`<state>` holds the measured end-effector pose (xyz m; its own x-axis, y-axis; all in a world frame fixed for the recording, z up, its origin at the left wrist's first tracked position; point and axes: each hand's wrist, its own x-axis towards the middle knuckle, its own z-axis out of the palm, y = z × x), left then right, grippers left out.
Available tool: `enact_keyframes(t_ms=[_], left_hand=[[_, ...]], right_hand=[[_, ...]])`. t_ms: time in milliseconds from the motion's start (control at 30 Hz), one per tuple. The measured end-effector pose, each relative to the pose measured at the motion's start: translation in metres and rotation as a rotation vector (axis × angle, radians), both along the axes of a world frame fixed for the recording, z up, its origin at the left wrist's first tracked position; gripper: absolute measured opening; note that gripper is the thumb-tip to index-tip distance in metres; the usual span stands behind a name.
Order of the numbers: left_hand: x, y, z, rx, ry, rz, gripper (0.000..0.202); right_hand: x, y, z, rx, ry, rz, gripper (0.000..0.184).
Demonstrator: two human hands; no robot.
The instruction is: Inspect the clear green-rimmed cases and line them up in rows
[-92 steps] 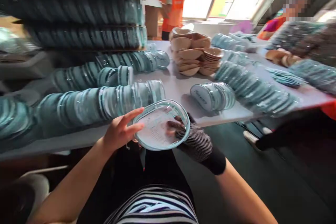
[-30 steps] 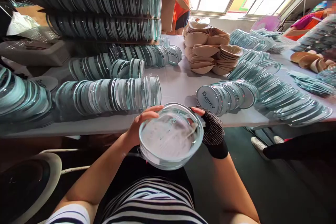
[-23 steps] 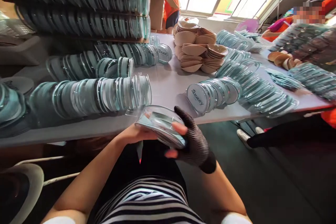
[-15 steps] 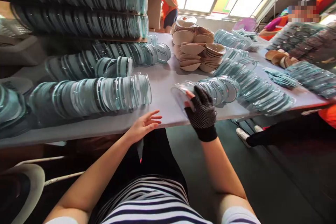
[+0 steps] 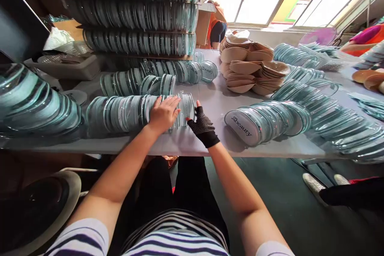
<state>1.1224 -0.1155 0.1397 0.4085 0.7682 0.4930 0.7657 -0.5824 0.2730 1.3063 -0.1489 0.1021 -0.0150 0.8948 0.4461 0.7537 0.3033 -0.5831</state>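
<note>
My left hand lies flat, fingers spread, on top of a long row of clear round cases standing on edge on the grey table. My right hand, in a black dotted fingerless glove, rests against the end case of that row, with the thumb raised and the fingertips on the case's face. Neither hand has lifted anything. To the right lies a shorter row of closed cases whose front lid reads "Sbeauty".
Tall tiers of the same cases rise behind the row. Beige cup-shaped pads are piled mid-table, with more fanned cases at the right. A person in orange stands at the far end. Another person's shoes show under the table.
My right hand carried the assembled case to the right-hand row and left it there. Both hands then moved up to the end of the left row.
</note>
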Motion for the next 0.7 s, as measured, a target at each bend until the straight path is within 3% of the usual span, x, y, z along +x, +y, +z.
enact_keyframes(t_ms=[133, 200, 267, 333, 400, 500, 600, 700], left_hand=[[-0.004, 0.002, -0.006, 0.008, -0.012, -0.017, 0.045], [-0.007, -0.002, -0.007, -0.009, -0.069, -0.035, 0.046], [-0.006, -0.013, -0.008, -0.010, -0.232, -0.063, 0.055], [0.001, -0.034, -0.011, -0.063, -0.515, -0.149, 0.083], [0.013, -0.058, -0.015, -0.246, -0.822, -0.325, 0.109], [0.032, -0.085, -0.024, -0.580, -1.157, -0.513, 0.109], [0.041, -0.095, -0.035, -0.661, -1.334, -0.369, 0.090], [0.040, -0.098, -0.046, -0.585, -1.342, -0.217, 0.075]], right_hand=[[0.012, 0.007, 0.001, -0.199, -0.027, -0.236, 0.055], [0.032, 0.000, 0.013, -0.168, 0.014, -0.341, 0.048], [0.051, -0.014, 0.027, -0.032, 0.138, -0.385, 0.043], [0.064, -0.036, 0.040, 0.163, 0.253, -0.355, 0.039], [0.067, -0.059, 0.049, 0.316, 0.263, -0.255, 0.037], [0.059, -0.084, 0.056, 0.344, 0.131, -0.116, 0.035], [0.053, -0.087, 0.051, 0.304, 0.150, -0.214, 0.026], [0.052, -0.083, 0.043, 0.201, 0.487, -0.218, 0.024]])
